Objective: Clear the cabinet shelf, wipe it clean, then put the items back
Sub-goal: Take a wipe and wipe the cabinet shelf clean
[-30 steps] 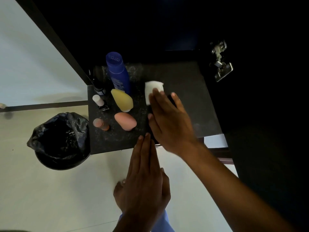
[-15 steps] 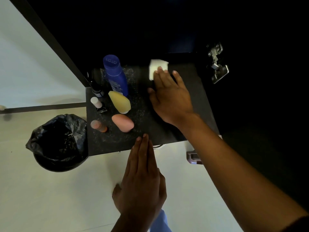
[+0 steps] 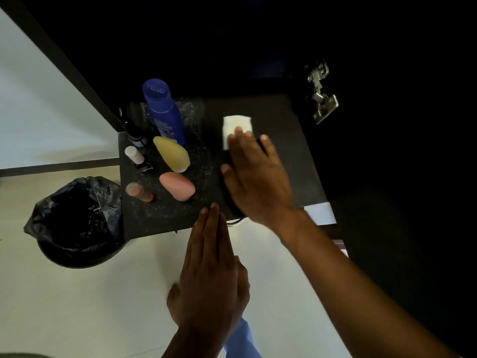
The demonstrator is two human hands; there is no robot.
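The right hand (image 3: 258, 177) lies flat on the dark shelf (image 3: 296, 156), its fingers (image 3: 265, 146) straight and close together, pressing a white cloth (image 3: 236, 126) whose far end shows beyond the fingertips, about midway across the shelf and toward its back edge. The left hand (image 3: 211, 267) is flat too, fingers straight and together, tips at the shelf's front edge, holding nothing.

The left half of the shelf is not yet cleared: a blue bottle (image 3: 164, 112), a yellow bottle (image 3: 172, 154), a pink bottle (image 3: 178, 186), a small orange vial (image 3: 139, 192) and a white-capped vial (image 3: 134, 155) stand there amid pale specks.

The risk is a leftward stroke: the cloth or the thumb side of the right hand could catch the yellow or pink bottle and tip it into the vials. Anything knocked past the left front corner would likely drop toward the black-lined bin (image 3: 77, 223) just beside it. Wiping around the bottles would also leave the specks.
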